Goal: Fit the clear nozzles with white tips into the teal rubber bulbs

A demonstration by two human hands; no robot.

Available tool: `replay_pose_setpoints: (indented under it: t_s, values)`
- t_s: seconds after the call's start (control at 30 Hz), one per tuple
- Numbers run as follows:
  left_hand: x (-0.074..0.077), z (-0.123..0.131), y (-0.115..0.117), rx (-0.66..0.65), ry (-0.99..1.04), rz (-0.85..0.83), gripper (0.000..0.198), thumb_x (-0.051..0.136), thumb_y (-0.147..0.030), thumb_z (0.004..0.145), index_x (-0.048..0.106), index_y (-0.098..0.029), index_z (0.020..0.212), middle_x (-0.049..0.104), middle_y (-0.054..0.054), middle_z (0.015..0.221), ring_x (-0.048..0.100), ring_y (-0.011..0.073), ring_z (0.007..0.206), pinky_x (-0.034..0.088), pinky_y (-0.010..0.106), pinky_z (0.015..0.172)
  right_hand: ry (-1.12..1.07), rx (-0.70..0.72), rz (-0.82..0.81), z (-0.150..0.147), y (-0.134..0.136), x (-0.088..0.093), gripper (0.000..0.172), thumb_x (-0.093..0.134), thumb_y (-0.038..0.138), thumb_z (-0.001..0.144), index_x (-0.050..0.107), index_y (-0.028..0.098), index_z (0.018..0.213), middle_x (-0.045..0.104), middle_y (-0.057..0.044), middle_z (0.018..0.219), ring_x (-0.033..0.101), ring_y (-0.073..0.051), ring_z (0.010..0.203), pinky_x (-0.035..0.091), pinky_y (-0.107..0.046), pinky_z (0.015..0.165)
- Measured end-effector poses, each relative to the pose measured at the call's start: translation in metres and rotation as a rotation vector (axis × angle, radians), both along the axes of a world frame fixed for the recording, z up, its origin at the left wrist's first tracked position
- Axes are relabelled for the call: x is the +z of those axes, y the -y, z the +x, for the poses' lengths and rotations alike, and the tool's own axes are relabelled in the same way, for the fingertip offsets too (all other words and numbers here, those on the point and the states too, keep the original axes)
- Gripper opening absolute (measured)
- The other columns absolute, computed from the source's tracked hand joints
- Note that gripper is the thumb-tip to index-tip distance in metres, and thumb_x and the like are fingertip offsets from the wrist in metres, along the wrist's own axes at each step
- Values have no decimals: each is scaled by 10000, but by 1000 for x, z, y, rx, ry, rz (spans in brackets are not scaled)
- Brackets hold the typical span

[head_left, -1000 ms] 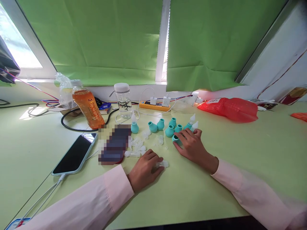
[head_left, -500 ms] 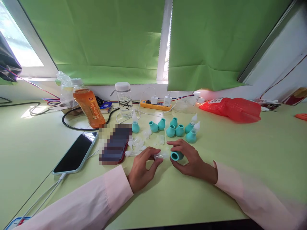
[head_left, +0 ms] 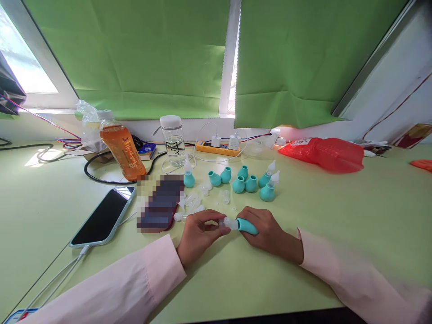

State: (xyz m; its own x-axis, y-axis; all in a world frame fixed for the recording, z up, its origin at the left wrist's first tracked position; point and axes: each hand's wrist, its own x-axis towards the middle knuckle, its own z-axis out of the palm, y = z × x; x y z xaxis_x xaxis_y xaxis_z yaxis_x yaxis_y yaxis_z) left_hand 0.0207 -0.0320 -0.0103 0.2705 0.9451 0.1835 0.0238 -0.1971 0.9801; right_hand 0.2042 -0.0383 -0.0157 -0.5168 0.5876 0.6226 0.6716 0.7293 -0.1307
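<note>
Between thumb and fingers, my left hand [head_left: 202,231] pinches a small clear plastic tube [head_left: 229,223]. Its whitish end meets the mouth of a teal rubber bulb [head_left: 247,226]; how deep it sits I cannot tell. My right hand [head_left: 265,229] is wrapped round that bulb, which lies on its side and looks squeezed. Beyond my hands stand several open teal bulbs [head_left: 238,184]. Bulbs with white pointed nozzles stand to the right [head_left: 267,192] and to the left [head_left: 189,179]. Loose clear plastic parts [head_left: 193,200] lie nearer my left hand.
To the left are a phone on a cable [head_left: 103,218] and a dark phone [head_left: 162,202]. Behind them stand an orange drink bottle [head_left: 122,150] and a white-lidded clear bottle [head_left: 174,144]. A power strip [head_left: 218,148] and a red plastic bag [head_left: 324,154] lie at the back.
My right hand has turned and closed round the bulb, whose mouth now faces left. The tube and the bulb, apart before, now meet end to end.
</note>
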Motion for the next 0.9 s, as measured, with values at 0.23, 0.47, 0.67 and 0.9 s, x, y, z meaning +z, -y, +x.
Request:
replay_pose_setpoints:
  t_s: [0.23, 0.47, 0.67, 0.9]
  values:
    - [3, -2, -5, -17, -2, -184, 281, 723, -270, 526, 656, -132, 762, 648, 37, 720, 593, 152, 664, 496, 249, 605, 80, -68, 80, -3, 2, -3, 120, 392, 130, 752, 509, 154, 742, 514, -18, 611, 448, -115, 526, 303, -227, 457]
    - [0, -2, -4, -58, 30, -139, 260, 714, -268, 543, 642, -132, 752, 634, 36, 727, 579, 140, 657, 487, 245, 598, 90, -88, 104, -4, 3, -3, 135, 376, 117, 752, 504, 152, 726, 501, -12, 591, 437, -112, 504, 299, -227, 446]
    - [0, -1, -3, -46, -39, -97, 246, 708, -271, 545, 636, -124, 730, 631, 43, 704, 583, 145, 648, 498, 243, 584, 62, -53, 60, -5, 2, -6, 139, 376, 111, 735, 509, 150, 721, 514, -16, 590, 448, -116, 494, 305, -229, 441]
    - [-2, 0, 9, 31, -124, 136, 172, 661, -258, 613, 642, -150, 746, 642, 38, 731, 601, 149, 669, 532, 224, 535, -187, -42, -312, -12, 7, 0, 69, 465, 131, 630, 517, 162, 664, 552, 2, 562, 479, -104, 492, 347, -212, 461]
